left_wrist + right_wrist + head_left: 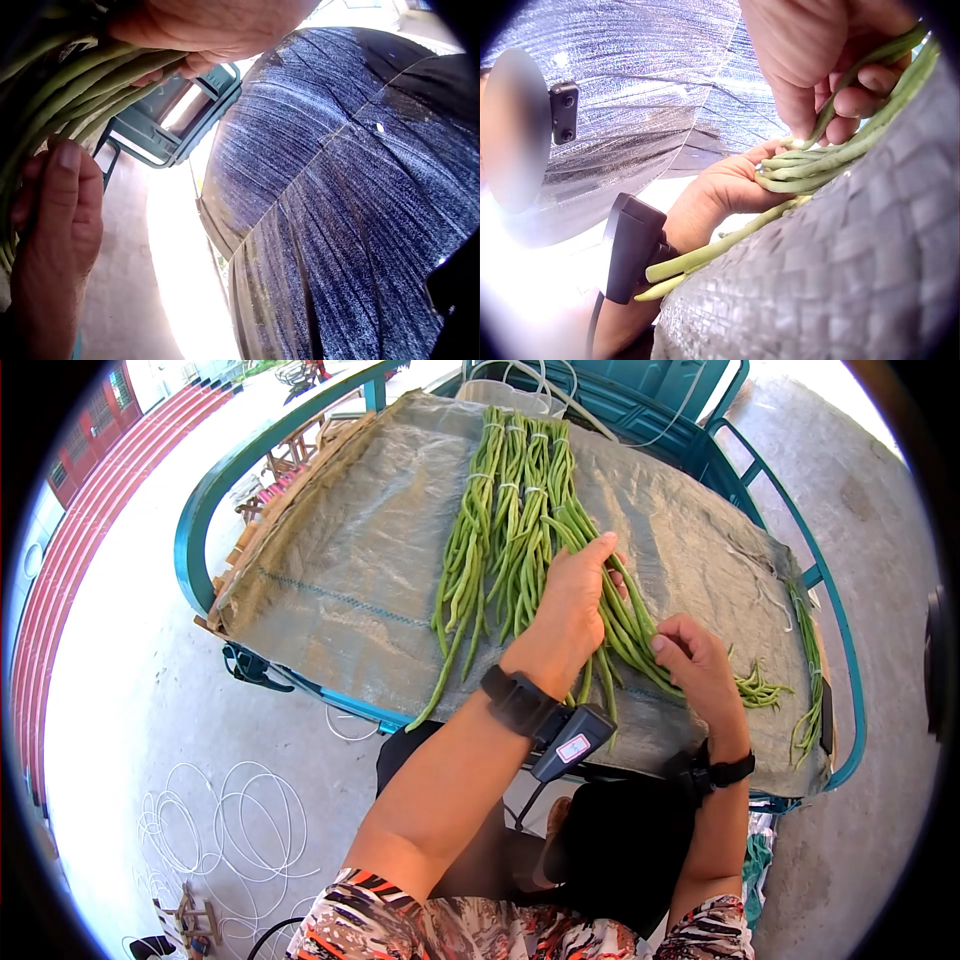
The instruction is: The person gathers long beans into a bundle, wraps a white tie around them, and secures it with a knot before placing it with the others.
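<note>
Left hand (570,610), right hand (697,660) grip beans (633,632).

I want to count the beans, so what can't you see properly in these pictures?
Head view: the left hand covers part of the long beans, so they cannot be counted.
Head view: the right hand hides its own fingertips.
Left wrist view: dark cloth fills most of the frame, hiding the sack.
Head view: ties on the far bundles are too small to identify.

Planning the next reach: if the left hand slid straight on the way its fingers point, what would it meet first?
The left hand would likely meet bare woven sack past the loose beans it holds; tied bundles lie aside. Depth unclear.
</note>
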The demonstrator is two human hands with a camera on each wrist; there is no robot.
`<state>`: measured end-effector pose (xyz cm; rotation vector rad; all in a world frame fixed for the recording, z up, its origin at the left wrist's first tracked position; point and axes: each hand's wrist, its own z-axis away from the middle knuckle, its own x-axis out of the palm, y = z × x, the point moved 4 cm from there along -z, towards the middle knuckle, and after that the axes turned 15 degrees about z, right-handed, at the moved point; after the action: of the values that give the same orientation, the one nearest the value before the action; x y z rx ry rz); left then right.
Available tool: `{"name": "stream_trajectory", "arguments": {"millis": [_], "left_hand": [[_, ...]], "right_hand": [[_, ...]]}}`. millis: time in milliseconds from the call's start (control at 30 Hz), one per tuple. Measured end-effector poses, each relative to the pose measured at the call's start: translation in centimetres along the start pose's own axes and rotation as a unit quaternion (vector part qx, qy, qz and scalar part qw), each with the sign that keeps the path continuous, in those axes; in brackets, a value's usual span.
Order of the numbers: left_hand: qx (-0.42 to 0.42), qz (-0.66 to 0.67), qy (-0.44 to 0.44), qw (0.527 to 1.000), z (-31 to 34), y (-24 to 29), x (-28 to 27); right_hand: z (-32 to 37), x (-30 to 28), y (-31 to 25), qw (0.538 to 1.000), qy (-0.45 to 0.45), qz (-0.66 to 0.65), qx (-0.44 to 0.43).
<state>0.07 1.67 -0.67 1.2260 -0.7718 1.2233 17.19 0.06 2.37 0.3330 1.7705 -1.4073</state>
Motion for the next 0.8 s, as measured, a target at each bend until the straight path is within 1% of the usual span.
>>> {"name": "stream_trajectory", "arguments": {"millis": [367,700,800], "left_hand": [[0.011,0.018,0.003,1.0,-0.18,-0.14,-0.23],[-0.008,0.02,0.016,1.0,-0.43,-0.31,-0.43],[0.007,0.018,0.011,1.0,-0.47,-0.28,-0.41]], "right_hand": [[-0.05,0.16,0.15,1.0,0.002,0.006,0.011],[-0.21,0.16,0.41,1.0,0.001,0.006,0.006],[-0.2,0.19,0.39,1.0,0.001,0.002,0.008]]}}
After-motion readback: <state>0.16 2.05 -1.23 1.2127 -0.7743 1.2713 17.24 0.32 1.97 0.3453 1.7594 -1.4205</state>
